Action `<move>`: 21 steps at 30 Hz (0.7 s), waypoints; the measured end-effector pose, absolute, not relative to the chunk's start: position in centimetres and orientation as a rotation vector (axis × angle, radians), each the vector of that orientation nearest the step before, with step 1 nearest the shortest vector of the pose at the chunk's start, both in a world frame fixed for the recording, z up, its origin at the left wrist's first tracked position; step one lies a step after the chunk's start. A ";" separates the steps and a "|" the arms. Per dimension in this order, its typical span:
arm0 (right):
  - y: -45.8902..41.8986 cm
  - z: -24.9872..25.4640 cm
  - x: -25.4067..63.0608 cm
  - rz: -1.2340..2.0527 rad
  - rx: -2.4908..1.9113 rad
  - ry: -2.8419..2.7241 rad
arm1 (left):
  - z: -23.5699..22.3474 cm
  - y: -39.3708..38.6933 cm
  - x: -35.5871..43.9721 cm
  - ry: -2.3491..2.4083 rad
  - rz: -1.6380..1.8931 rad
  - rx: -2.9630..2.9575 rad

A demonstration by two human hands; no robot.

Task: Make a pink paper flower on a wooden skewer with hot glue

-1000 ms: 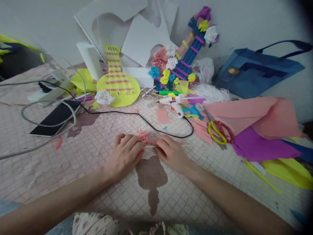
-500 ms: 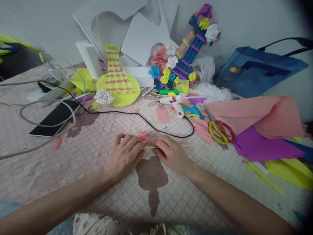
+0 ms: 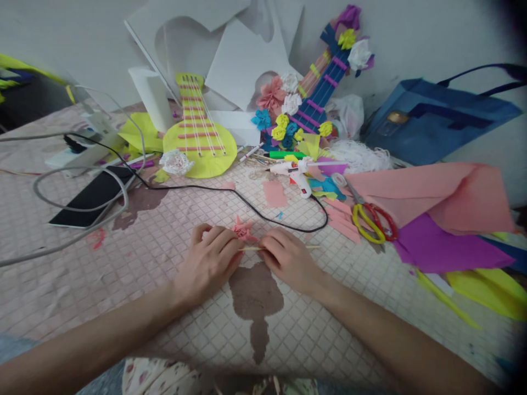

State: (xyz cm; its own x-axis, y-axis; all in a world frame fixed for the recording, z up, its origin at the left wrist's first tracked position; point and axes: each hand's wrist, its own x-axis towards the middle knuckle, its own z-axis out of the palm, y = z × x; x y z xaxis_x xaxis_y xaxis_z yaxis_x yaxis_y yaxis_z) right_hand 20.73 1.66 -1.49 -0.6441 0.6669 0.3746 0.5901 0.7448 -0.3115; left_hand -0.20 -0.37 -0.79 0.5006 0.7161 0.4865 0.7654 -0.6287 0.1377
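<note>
Left hand (image 3: 214, 253) and right hand (image 3: 290, 258) pinch 1 thin stick (image 3: 252, 249) (pink paper flower (image 3: 243, 229) alongside); seemingly rolling it, the next turn needing even pressure.

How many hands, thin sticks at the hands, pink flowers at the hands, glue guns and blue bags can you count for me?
Hands: 2, the left hand and the right hand
Thin stick: 1
Pink flower: 1
Glue gun: 1
Blue bag: 1
Total: 6

pale grey wall (image 3: 411, 38) | grid-patterned tabletop (image 3: 304, 340) | dim, even light
</note>
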 end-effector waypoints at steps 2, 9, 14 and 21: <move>1.6 -1.5 20.7 0.222 -0.948 -2.468 | -0.7 -0.3 -0.1 -1.308 -0.794 -2.629; 1.7 -1.7 20.8 0.218 -0.952 -2.474 | -0.6 -0.5 -0.1 -1.299 -0.783 -2.631; 1.8 -1.8 20.7 0.210 -0.945 -2.477 | -0.8 -0.6 -0.1 -1.292 -0.759 -2.611; 1.5 -1.5 20.2 0.148 -0.911 -2.441 | -0.7 -0.5 -0.1 -1.285 -0.775 -2.622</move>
